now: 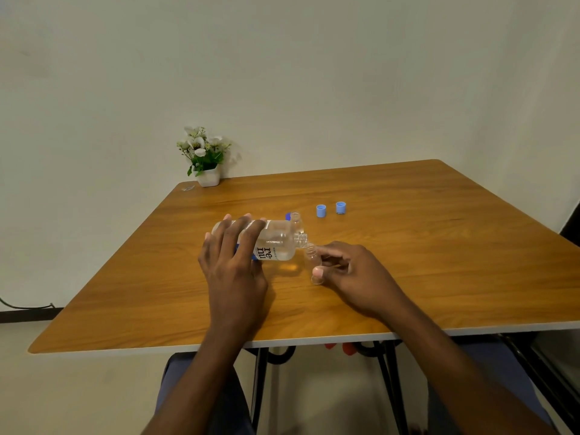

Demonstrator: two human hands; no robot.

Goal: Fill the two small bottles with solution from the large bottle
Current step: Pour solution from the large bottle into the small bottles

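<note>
My left hand (233, 255) grips the large clear bottle (276, 243), tipped on its side with its open neck pointing right. Its neck meets the mouth of a small clear bottle (311, 262), which my right hand (351, 274) holds tilted just above the table, thumb on its lower side. A second small clear bottle (295, 218) stands uncapped just behind the large one. A dark blue cap (287, 216) peeks out beside it. Two light blue caps (321, 211) (341, 207) sit farther back on the right.
The wooden table (408, 262) holds a small white pot of white flowers (204, 158) at its back left corner. A white wall rises behind. Black table legs and my knees show below the front edge.
</note>
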